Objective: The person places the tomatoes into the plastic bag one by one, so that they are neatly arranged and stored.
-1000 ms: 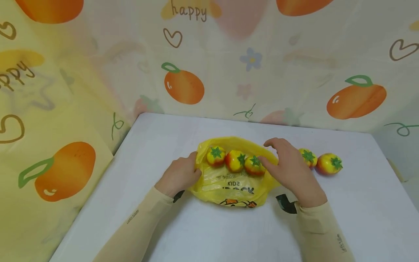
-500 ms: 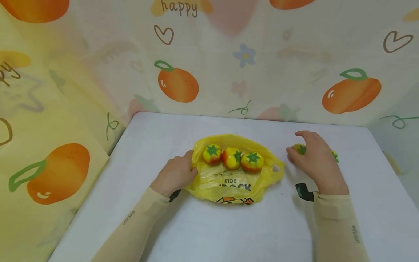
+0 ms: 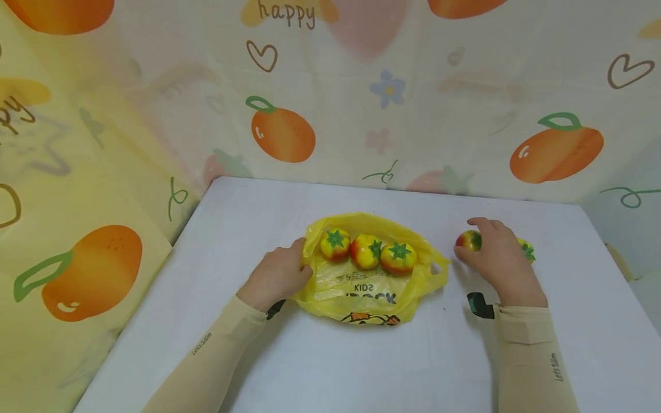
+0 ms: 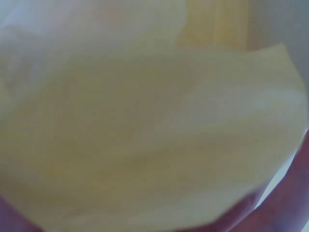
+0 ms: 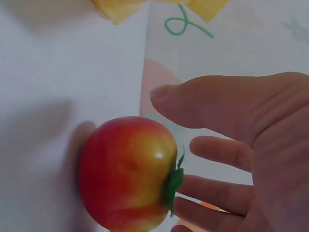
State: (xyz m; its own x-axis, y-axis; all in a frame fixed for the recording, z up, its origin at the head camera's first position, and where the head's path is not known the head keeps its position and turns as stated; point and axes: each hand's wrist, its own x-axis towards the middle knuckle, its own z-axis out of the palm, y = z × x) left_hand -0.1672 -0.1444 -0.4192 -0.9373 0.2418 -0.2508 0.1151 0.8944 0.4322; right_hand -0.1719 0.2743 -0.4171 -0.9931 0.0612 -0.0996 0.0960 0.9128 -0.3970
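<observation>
A yellow plastic bag (image 3: pixel 382 315) lies with its mouth spread in the head view, several red-and-yellow tomatoes with green star-shaped tops, such as the middle tomato (image 3: pixel 364 252), in a row inside. My left hand (image 3: pixel 276 274) pinches the bag's left edge; the bag's film (image 4: pixel 145 125) fills most of the left wrist view. To the right of the bag, my right hand (image 3: pixel 501 261) reaches over a loose tomato (image 3: pixel 467 240). In the right wrist view, the thumb stands apart from this tomato (image 5: pixel 125 174), and the spread fingers (image 5: pixel 217 193) lie beyond its green top.
Another tomato (image 3: pixel 527 250) shows partly behind the right hand. The white table (image 3: pixel 361 367) meets a fruit-patterned cloth (image 3: pixel 335 143) at its back edge. The bag's right handle (image 3: pixel 439 275) points toward the right hand.
My right hand has left the bag's right edge and moved right to the loose tomato, which now shows a redder side. The left hand keeps holding the bag.
</observation>
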